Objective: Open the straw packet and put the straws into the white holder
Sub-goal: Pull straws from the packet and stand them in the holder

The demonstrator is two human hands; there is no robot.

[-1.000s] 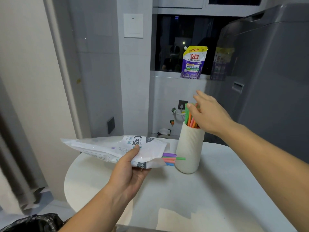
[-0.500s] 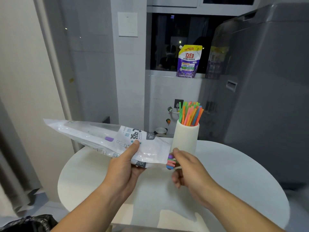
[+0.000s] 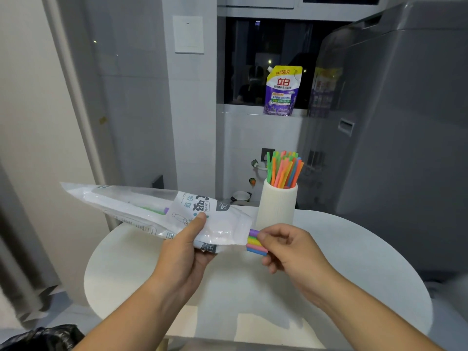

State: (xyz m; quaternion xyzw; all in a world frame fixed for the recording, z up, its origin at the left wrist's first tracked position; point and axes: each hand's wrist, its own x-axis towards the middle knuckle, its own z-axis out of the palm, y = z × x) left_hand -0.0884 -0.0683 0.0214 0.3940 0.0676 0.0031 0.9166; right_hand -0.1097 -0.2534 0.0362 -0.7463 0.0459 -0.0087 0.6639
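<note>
My left hand [image 3: 187,252] grips a white plastic straw packet [image 3: 141,211] held level above the round white table [image 3: 354,262], its open end pointing right. Several coloured straw ends [image 3: 254,243] stick out of that opening, and my right hand [image 3: 288,247] pinches them with its fingertips. Behind them the ribbed white holder [image 3: 277,205] stands upright on the table, filled with several coloured straws [image 3: 285,168] that rise above its rim. A few straws still show through the packet's clear part.
A large grey appliance [image 3: 405,122] stands close on the right behind the table. A purple detergent pouch [image 3: 282,91] sits on the window ledge. A black bag [image 3: 38,338] lies at the lower left. A grey tiled wall is at the left.
My right hand left the holder's top, came down to the packet's open end and closed on the protruding straws. The packet in my left hand lifted and tilted slightly.
</note>
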